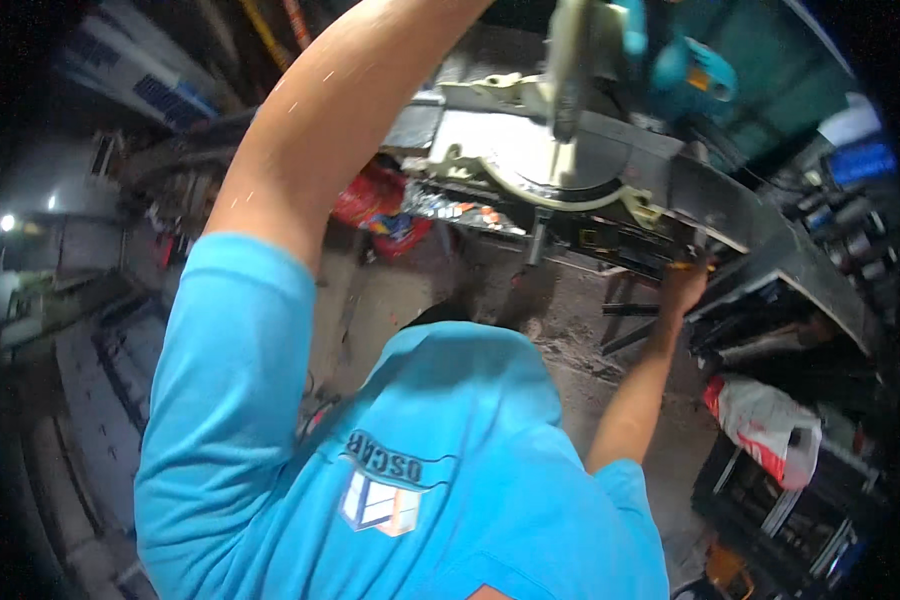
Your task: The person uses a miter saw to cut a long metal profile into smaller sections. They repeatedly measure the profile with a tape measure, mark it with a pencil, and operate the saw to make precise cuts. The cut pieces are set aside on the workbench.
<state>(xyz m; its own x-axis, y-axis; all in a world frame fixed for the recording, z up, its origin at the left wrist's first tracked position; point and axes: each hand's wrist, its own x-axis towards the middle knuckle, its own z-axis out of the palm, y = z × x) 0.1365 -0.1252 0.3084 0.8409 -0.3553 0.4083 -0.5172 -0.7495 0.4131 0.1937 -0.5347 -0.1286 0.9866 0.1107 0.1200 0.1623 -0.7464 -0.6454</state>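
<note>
A mitre saw [568, 75] with a teal motor housing [692, 75] stands on the bench in front of me. Its pale round base [490, 145] is brightly lit. My left arm reaches up past the saw's left side, and the hand lies beyond the top edge of the view. At the bench's right front edge, beside a dark metal length [735, 215], is my right hand [684, 287]. Its fingers look closed, with a bit of yellow showing at them; what they hold is too small and dim to name.
Red packaging [370, 195] and small scraps lie at the bench's left. Dark metal profiles [770, 290] rest on a rack at the right. Below them, a white and red bag [770, 425] sits on a black shelf unit [780, 500]. Bottles and cans line the far right.
</note>
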